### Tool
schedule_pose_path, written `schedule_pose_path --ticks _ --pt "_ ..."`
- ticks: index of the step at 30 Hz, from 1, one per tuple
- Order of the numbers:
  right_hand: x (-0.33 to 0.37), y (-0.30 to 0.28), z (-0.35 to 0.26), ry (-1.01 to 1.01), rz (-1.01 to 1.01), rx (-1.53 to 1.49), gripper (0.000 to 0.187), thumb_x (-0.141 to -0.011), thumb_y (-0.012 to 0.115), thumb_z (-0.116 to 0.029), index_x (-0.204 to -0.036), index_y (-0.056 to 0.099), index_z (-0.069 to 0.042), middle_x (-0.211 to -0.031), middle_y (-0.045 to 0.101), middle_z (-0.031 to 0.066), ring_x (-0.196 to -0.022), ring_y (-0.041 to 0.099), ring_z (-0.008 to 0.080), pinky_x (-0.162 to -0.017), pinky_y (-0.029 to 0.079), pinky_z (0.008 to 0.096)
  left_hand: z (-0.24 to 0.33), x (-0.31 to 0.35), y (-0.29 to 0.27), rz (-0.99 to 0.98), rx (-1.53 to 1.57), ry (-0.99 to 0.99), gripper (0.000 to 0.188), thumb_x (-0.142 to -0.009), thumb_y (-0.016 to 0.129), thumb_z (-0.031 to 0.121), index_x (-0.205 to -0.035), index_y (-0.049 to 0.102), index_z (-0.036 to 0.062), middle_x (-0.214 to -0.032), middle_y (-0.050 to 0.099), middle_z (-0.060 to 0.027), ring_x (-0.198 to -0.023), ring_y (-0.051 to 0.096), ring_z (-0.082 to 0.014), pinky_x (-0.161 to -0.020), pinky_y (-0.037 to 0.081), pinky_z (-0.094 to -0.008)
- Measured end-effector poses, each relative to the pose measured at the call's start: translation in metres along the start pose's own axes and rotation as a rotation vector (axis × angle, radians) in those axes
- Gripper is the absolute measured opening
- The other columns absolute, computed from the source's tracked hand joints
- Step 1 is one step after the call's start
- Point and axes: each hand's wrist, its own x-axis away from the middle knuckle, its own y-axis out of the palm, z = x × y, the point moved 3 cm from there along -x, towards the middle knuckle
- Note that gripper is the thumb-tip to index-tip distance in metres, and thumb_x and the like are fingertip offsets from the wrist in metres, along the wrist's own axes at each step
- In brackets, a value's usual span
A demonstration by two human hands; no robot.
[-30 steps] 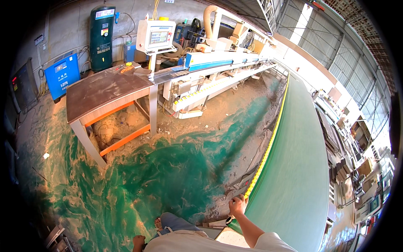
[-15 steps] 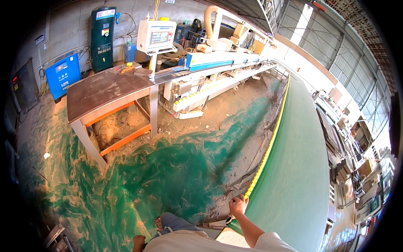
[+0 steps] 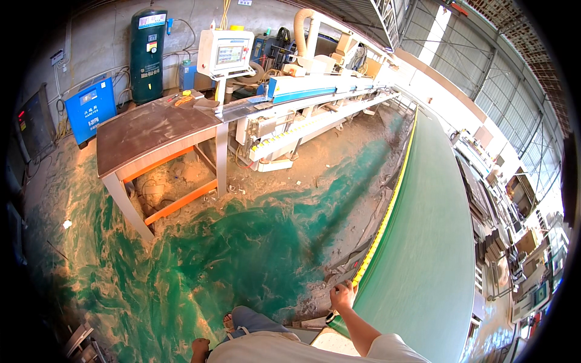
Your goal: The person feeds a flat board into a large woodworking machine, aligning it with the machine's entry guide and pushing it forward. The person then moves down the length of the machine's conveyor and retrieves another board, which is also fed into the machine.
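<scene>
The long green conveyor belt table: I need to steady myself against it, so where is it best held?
Likely the yellow-trimmed near edge of the green belt table, approached from the floor side. The top is broad and flat, so only that thin edge lets fingers wrap over; the right hand rests there.

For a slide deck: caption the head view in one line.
Right hand rests on the yellow-edged rim of a long green conveyor belt, beside a sawdust-strewn green floor.
</scene>
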Motion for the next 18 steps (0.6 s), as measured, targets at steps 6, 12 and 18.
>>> schedule_pose_path --ticks 6,12,18 --pt "-0.001 -0.001 0.000 -0.020 0.005 -0.012 0.019 -0.078 0.063 -0.023 -0.080 0.077 -0.010 -0.092 0.074 0.0099 -0.123 0.055 0.0309 -0.115 0.023 0.0611 0.002 -0.001 0.000 -0.020 0.036 -0.062 0.025 -0.069 0.067 0.025 -0.060 0.061 0.0025 -0.061 0.059 -0.0158 -0.056 0.055 -0.0326 -0.061 0.045 -0.0479" --pt "-0.001 0.000 0.000 0.007 -0.029 -0.009 0.017 -0.076 0.066 -0.024 -0.079 0.077 -0.011 -0.101 0.073 0.0133 -0.124 0.055 0.0307 -0.117 0.023 0.0569 -0.001 -0.002 0.001 -0.004 0.008 0.016 0.024 -0.069 0.067 0.025 -0.060 0.061 0.0033 -0.061 0.059 -0.0157 -0.056 0.055 -0.0334 -0.060 0.045 -0.0484" --pt "-0.002 -0.004 -0.001 0.011 -0.029 -0.001 0.018 -0.077 0.065 -0.024 -0.080 0.077 -0.011 -0.099 0.073 0.0122 -0.125 0.054 0.0305 -0.117 0.022 0.0588 -0.001 -0.011 0.004 -0.055 -0.253 0.186 0.025 -0.073 0.064 0.025 -0.060 0.060 0.0044 -0.064 0.060 -0.0161 -0.060 0.057 -0.0354 -0.060 0.045 -0.0493"
